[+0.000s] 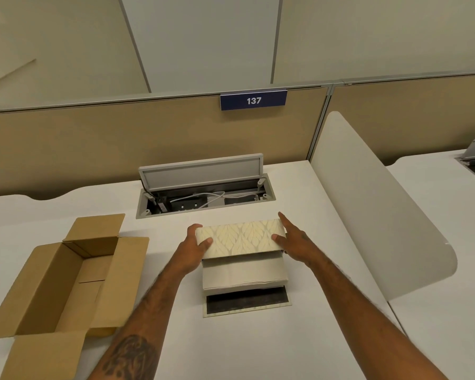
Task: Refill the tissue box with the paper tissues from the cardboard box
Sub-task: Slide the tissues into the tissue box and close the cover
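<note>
A cream tissue box cover (240,237) with a leaf pattern is held tilted over a stack of white paper tissues (244,272). My left hand (194,248) grips the cover's left end and my right hand (291,239) grips its right end. The stack rests on a flat base plate (247,308) with a dark inner face, lying on the white desk (258,346). An open cardboard box (58,283) stands at the left with its flaps spread; what shows of its inside holds nothing.
An open cable hatch (203,198) with wires and a raised lid sits behind the tissue box. A white curved divider (376,209) borders the desk on the right. A beige partition with a sign reading 137 (253,100) runs along the back.
</note>
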`<state>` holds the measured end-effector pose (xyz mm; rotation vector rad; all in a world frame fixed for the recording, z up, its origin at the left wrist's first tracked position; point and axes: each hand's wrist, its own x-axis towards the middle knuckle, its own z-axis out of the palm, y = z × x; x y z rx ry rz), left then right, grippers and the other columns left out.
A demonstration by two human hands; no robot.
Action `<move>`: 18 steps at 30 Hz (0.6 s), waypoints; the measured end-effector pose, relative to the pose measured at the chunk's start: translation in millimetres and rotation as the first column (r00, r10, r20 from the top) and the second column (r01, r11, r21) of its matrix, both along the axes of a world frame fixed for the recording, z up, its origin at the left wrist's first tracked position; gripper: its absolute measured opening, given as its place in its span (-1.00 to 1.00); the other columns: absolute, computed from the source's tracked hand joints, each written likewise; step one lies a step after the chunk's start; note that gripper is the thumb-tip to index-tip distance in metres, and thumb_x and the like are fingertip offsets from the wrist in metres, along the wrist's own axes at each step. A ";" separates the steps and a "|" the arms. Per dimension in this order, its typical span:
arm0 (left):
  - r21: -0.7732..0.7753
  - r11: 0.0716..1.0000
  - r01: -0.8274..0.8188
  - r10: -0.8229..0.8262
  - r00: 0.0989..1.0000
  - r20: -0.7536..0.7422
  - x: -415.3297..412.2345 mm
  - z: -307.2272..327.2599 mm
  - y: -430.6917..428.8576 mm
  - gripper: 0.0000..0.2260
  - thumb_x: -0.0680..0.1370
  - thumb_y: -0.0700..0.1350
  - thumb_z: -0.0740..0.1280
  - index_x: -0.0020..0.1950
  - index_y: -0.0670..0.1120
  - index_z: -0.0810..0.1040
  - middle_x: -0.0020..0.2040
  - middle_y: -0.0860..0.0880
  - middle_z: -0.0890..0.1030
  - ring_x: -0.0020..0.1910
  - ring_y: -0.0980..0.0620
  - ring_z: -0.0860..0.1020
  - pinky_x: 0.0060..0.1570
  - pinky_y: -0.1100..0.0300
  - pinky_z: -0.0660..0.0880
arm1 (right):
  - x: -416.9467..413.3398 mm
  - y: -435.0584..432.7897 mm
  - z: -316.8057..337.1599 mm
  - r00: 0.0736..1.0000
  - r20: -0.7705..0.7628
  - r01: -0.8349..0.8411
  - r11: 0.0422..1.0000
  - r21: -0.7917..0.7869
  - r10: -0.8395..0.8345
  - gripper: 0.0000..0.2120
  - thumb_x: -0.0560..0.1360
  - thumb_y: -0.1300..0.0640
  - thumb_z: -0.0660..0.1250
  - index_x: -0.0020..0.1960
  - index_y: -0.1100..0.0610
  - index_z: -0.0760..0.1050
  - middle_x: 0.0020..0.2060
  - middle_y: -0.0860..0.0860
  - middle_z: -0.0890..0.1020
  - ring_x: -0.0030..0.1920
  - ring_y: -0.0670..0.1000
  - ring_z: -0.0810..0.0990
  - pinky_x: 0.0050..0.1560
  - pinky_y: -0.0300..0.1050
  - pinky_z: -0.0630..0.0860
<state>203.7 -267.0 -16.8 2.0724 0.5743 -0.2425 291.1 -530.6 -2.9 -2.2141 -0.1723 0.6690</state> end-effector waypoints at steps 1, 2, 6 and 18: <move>0.006 1.000 0.010 -0.010 1.000 0.010 -3.9 0.6 -0.6 -0.60 0.61 -0.03 0.24 0.38 0.04 0.15 0.42 -0.13 0.38 0.30 -0.18 0.46 0.11 0.04 0.55 | -3.0 -1.5 -0.4 1.000 0.014 -0.014 1.000 -0.016 0.014 -0.34 0.62 0.04 0.23 0.58 -0.06 -0.07 0.53 0.04 0.25 0.44 0.18 0.37 0.35 0.16 0.45; 0.006 1.000 0.015 -0.015 1.000 0.017 -8.3 1.3 -1.1 -0.61 0.61 -0.03 0.25 0.36 0.04 0.16 0.41 -0.13 0.38 0.29 -0.17 0.46 0.11 0.04 0.55 | -6.5 -3.5 -1.2 0.999 0.026 -0.021 0.999 -0.024 0.022 -0.34 0.61 0.04 0.24 0.58 -0.07 -0.06 0.53 0.04 0.26 0.43 0.19 0.38 0.35 0.15 0.45; -0.038 0.999 0.022 -0.021 0.999 0.030 -26.4 3.9 -3.7 -0.66 0.58 -0.08 0.30 0.27 0.02 0.22 0.31 -0.13 0.43 0.19 -0.12 0.49 0.14 -0.03 0.58 | -24.2 -16.0 -6.1 0.999 0.049 -0.024 1.000 0.009 0.024 -0.33 0.60 0.10 0.27 0.57 -0.10 -0.01 0.49 0.09 0.32 0.41 0.19 0.42 0.36 0.19 0.42; -0.038 0.994 0.103 -0.101 0.994 0.048 -83.1 -16.0 -19.8 -0.33 0.50 -0.15 0.43 0.53 -0.01 0.20 0.44 -0.07 0.43 0.36 -0.02 0.44 0.33 0.16 0.37 | -81.4 -44.9 -35.3 0.990 0.129 -0.057 0.998 0.015 0.054 -0.32 0.53 0.18 0.35 0.48 -0.30 0.18 0.31 0.04 0.56 0.17 -0.03 0.57 0.25 -0.17 0.52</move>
